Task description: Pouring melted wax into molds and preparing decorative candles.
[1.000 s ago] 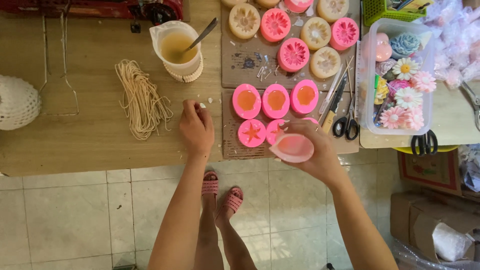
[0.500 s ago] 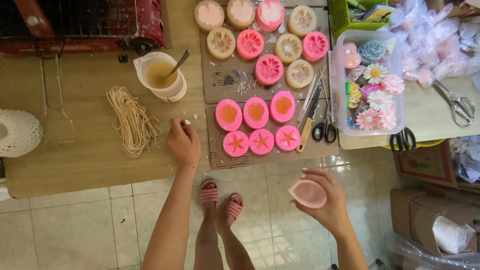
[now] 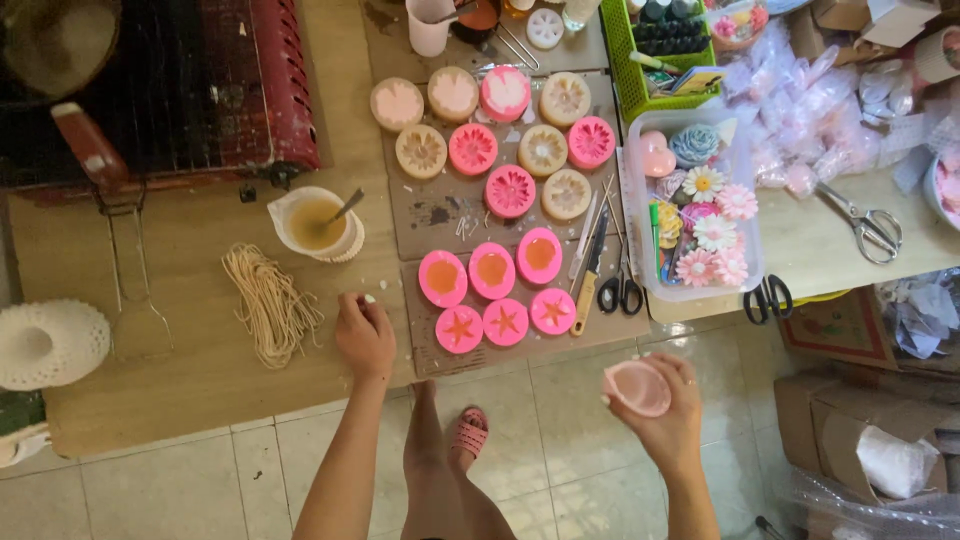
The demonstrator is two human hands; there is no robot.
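your right hand (image 3: pixel 668 415) hangs off the near edge of the desk (image 3: pixel 180 370), over the tiled floor (image 3: pixel 170 490), with its fingers (image 3: pixel 628 360) wrapped around a pale pink teardrop mould (image 3: pixel 637 387). the mould sits cupped in the palm, hollow side up, its long axis running roughly left to right with the pointed end toward the left. your left hand (image 3: pixel 365 335) rests on the desk at its near edge, fingers curled down onto the wood beside a small white scrap; whether they pinch anything you cannot tell.

the relation that matters: the board of filled pink moulds (image 3: pixel 492 270) lies far and to the left of the held mould, between your two hands. the left hand is nearer to that board, just beside its left edge. further left lies a bundle of wick string (image 3: pixel 268 300), and beyond it a jug of amber liquid (image 3: pixel 315 222).
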